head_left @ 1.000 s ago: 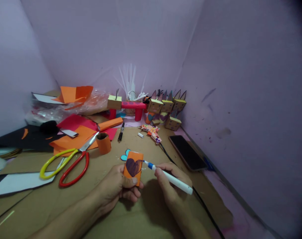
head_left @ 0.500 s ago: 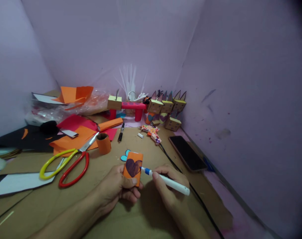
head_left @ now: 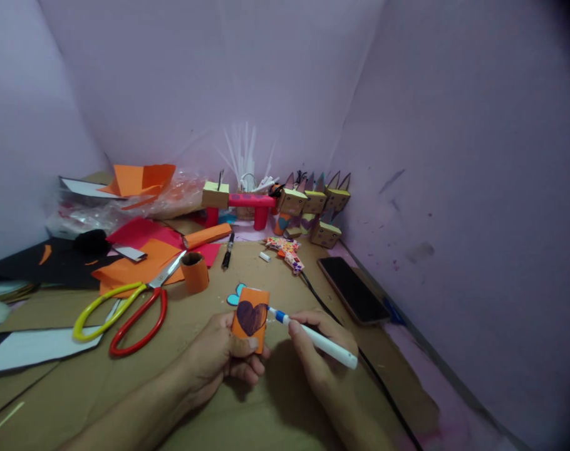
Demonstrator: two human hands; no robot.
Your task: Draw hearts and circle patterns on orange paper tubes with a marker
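Note:
My left hand (head_left: pixel 240 351) grips a small orange paper-covered piece (head_left: pixel 260 295) by its lower end, thumb across the front. A dark purple heart (head_left: pixel 252 317) is coloured on its face. In my right hand (head_left: pixel 317 341) is a white marker (head_left: pixel 334 351) with a blue band, its tip at the heart's upper right edge. A light blue paper heart (head_left: pixel 235 295) with a dark outline lies just behind the orange piece, partly hidden by it. An orange paper-covered tube (head_left: pixel 195 273) stands farther back, to the left.
Scissors (head_left: pixel 139 319) with yellow and red handles lie at left, near orange and red paper. A black pen (head_left: pixel 227 252), a glue gun (head_left: pixel 287 252) with its cord and a phone (head_left: pixel 353 289) lie farther back. Cardboard animal heads (head_left: pixel 326 233) stand along the wall.
The marker tip has moved slightly up along the heart's right edge. The orange piece stays in my left hand almost unmoved.

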